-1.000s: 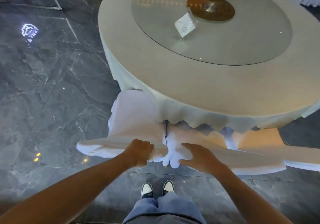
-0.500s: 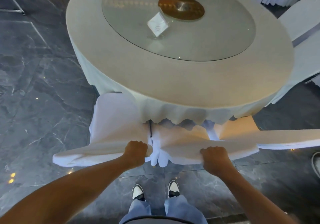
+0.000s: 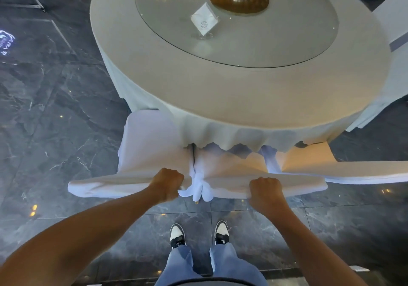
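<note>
Head view: right hand (image 3: 266,191), flat before, now curls fingers round middle chair back (image 3: 229,175); left hand (image 3: 167,184) still grips left chair back (image 3: 106,185).

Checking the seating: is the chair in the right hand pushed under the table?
Partly in: the tablecloth overhangs the seat of the chair; right hand grips its back.
</note>
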The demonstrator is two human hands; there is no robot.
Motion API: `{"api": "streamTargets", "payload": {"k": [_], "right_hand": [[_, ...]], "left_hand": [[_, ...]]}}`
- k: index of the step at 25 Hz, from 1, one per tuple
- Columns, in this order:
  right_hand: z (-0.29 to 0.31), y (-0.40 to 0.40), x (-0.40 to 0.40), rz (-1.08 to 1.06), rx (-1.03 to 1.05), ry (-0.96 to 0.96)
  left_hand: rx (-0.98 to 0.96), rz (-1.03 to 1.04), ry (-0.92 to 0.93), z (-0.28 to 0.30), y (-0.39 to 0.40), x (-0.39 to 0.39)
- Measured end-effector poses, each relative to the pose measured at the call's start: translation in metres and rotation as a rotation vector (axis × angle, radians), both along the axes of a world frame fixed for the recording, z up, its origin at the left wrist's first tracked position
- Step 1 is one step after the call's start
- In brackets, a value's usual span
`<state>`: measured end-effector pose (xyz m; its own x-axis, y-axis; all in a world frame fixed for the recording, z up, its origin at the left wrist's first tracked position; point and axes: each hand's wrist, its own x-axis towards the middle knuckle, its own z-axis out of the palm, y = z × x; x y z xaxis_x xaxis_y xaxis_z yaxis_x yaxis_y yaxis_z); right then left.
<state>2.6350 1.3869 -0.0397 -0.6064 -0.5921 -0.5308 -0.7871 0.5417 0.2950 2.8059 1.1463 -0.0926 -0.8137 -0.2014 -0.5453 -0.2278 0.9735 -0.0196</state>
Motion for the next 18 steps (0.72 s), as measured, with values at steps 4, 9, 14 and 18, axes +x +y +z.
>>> {"api": "streamTargets", "payload": {"k": [4, 9, 14, 18], "right_hand": [[0.003, 0.008, 0.002, -0.022, 0.046, -0.005], [0.003, -0.031, 0.015, -0.020, -0.068, -0.016], [-0.006, -0.029, 0.014, -0.026, -0.147, 0.014], [-0.010, -0.026, 0.014, -0.031, -0.165, 0.030]], "left_hand": [[0.068, -0.017, 0.030, -0.007, 0.001, 0.020], [0.059, -0.045, 0.026, -0.001, -0.013, 0.017], [0.044, -0.052, 0.026, 0.006, -0.011, 0.012], [0.037, -0.081, 0.029, 0.001, -0.003, 0.013]]}}
